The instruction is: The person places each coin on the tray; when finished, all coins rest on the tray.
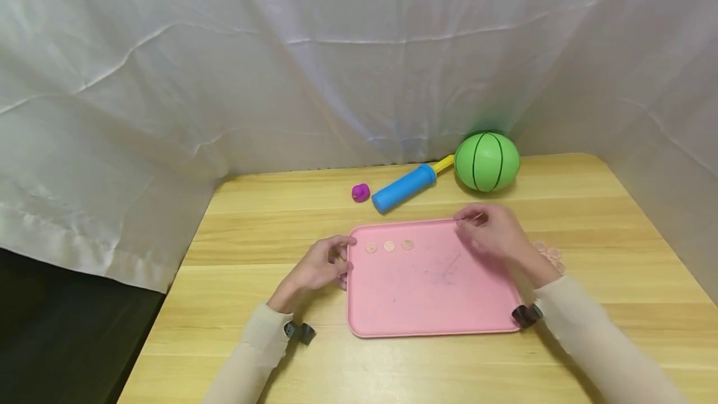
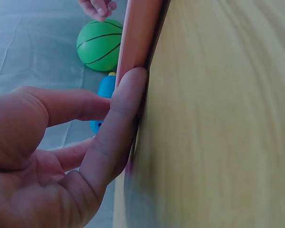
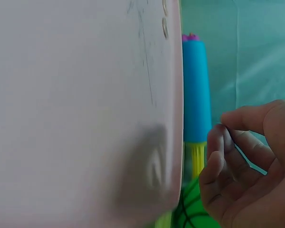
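Note:
A pink tray point(image 1: 437, 304) lies on the table, with three small coins point(image 1: 389, 246) in a row near its back left corner. My left hand point(image 1: 321, 264) holds the tray's left edge. Its fingers point(image 2: 126, 92) press along the outer wall in the left wrist view. Over the tray's back right part is my right hand point(image 1: 493, 232), thumb and forefinger pinched together at the tips. A thin sliver of a coin point(image 3: 219, 123) shows between them, mostly hidden. Several more coins point(image 1: 552, 254) lie loosely bunched right of the tray, beside the right wrist.
Behind the tray lie a small purple toy duck point(image 1: 361, 192) and a blue hand pump point(image 1: 404, 189) with a yellow end. That end reaches to a green ball point(image 1: 487, 162) with black lines. A pale cloth point(image 1: 359, 80) hangs along the table's back edge.

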A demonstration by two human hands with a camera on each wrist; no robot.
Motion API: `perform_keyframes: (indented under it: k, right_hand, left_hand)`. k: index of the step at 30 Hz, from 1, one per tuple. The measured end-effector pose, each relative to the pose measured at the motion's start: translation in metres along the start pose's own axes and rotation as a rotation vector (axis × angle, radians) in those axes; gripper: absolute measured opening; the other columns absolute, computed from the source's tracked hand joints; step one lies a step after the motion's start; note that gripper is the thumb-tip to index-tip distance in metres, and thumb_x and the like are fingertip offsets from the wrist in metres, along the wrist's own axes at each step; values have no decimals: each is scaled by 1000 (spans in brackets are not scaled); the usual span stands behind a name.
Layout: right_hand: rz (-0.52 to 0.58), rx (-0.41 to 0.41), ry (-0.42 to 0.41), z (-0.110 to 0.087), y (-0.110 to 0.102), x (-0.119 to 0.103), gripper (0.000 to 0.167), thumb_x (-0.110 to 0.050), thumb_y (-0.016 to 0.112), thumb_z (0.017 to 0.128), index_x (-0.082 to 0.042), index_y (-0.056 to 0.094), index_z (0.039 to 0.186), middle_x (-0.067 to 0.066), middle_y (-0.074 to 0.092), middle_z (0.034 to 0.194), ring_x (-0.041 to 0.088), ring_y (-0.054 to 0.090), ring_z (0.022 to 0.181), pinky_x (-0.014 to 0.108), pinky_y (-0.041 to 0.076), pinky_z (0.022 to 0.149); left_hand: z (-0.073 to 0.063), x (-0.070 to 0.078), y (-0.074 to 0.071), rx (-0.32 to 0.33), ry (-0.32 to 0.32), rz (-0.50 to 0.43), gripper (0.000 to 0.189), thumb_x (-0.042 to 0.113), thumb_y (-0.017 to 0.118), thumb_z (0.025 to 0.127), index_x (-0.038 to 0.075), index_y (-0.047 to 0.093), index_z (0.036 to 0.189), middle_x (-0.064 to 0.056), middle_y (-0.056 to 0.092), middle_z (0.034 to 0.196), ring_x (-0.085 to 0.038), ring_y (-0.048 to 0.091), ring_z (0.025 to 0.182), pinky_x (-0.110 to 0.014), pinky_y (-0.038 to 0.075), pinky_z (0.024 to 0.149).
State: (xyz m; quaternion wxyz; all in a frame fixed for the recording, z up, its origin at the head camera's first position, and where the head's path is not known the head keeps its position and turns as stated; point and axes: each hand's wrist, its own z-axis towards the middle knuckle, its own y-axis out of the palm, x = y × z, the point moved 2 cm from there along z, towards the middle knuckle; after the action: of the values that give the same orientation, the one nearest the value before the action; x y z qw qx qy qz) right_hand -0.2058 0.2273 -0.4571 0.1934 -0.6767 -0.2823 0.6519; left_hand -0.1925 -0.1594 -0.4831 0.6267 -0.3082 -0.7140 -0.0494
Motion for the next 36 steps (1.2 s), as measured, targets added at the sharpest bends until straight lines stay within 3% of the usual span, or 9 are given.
perform_keyframes:
  k: [5, 8, 15, 19, 22, 25, 29, 32, 36]
  right_hand:
    - [-19, 27, -2, -11, -23, 14, 28, -23, 72, 105, -7, 77, 127, 20, 78, 119, 26, 70, 100, 25, 67, 67]
    - [-31, 44, 10, -20, -38, 22, 32, -29, 68, 109, -7, 76, 131, 23, 76, 124, 24, 72, 90, 26, 66, 62]
    - [-97, 116, -15, -32, -63, 43, 35, -34, 65, 111, -7, 77, 130, 23, 77, 124, 4, 66, 93, 18, 61, 69]
    - [56, 64, 87, -40, -70, 53, 43, -37, 63, 111, -4, 70, 138, 32, 69, 125, 21, 76, 77, 37, 71, 60]
    - [153, 29, 183, -44, -76, 61, 49, -40, 63, 111, -5, 64, 145, 34, 64, 127, 34, 79, 76, 48, 72, 59]
    - [33, 50, 161, -46, -83, 70, 48, -41, 65, 110, -7, 66, 143, 31, 70, 125, 28, 78, 84, 39, 70, 62]
    - [-166, 115, 55, -45, -90, 84, 38, -34, 70, 107, -4, 75, 131, 27, 78, 118, 11, 71, 88, 21, 60, 67]
    - [-211, 127, 26, -46, -91, 92, 33, -29, 72, 106, -3, 78, 126, 26, 80, 116, 3, 68, 85, 16, 57, 68]
    - [-226, 98, 48, -49, -90, 97, 34, -29, 71, 107, -3, 77, 129, 25, 80, 116, 8, 70, 89, 17, 56, 72]
  left_hand:
    - [1, -1, -1, 4, -8, 2, 59, -12, 65, 98, -5, 52, 155, -21, 61, 110, -18, 68, 72, -40, 75, 65]
    - [2, -1, -1, -3, -7, -1, 59, -11, 65, 99, -4, 51, 156, -21, 60, 110, -17, 68, 73, -40, 75, 66]
    - [2, -2, -2, -1, -7, -5, 59, -11, 65, 100, -3, 50, 157, -20, 58, 110, -17, 67, 73, -40, 75, 65]
    - [1, -2, -1, 4, -12, -7, 59, -12, 65, 100, -3, 51, 156, -20, 58, 109, -18, 66, 73, -39, 75, 64]
    - [1, -1, -1, 1, -6, -11, 59, -12, 65, 100, -4, 51, 156, -19, 58, 108, -18, 66, 72, -39, 75, 64]
    - [1, -1, -1, -3, -7, -19, 59, -13, 65, 100, -4, 51, 156, -20, 57, 109, -18, 67, 73, -40, 75, 65]
    - [1, -1, 0, -4, -18, -20, 59, -12, 64, 100, -3, 51, 157, -19, 57, 111, -18, 67, 73, -39, 75, 65]
    - [1, -1, 0, -5, -21, -19, 60, -12, 64, 100, -3, 51, 157, -19, 57, 111, -18, 66, 74, -40, 75, 65]
    - [1, -1, 0, -5, -24, -19, 60, -12, 65, 100, -2, 50, 157, -19, 57, 111, -18, 67, 73, -40, 75, 65]
